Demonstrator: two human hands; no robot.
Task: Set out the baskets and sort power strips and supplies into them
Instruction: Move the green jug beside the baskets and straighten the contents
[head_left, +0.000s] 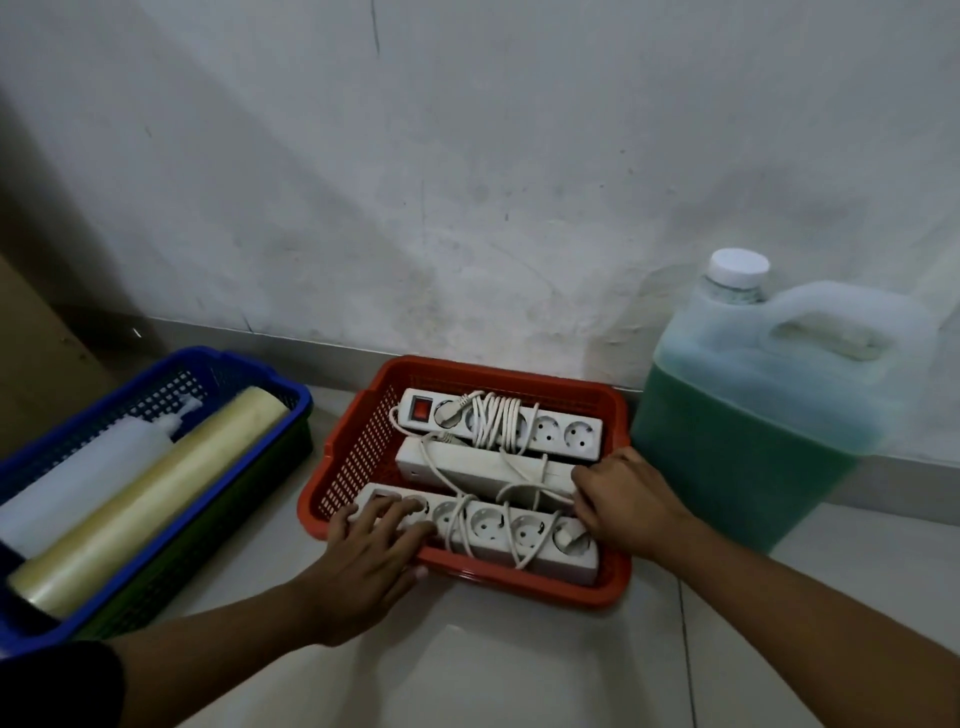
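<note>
Power strips lie three abreast in the red basket (363, 441) on the floor by the wall; the step in hand is judged to be the seating of the near strip (498, 535), the last of the three to be settled; the left hand (371, 561) is laid flat on its left end, fingers spread and pressing, its grip released rather than clenched round anything; the right hand (623, 499) is at its right end, fingers curled down among the cord and the strip's edge, though whether the cord or the strip is pinched cannot be told. The next move is judged to call for the strip to be pushed down level inside the rim and the loose cord tucked in, then both hands withdrawn.

The near strip is white, with a row of round sockets and a cord looped across it; the middle strip (488, 467) lies face down; the far strip (550, 431) bears a red switch and a coiled cord. The blue basket (249, 374) at left holds a film roll (156, 499) and a white bottle (83, 478); a jug (779, 415) of green liquid stands at right, just beside the red basket.
</note>
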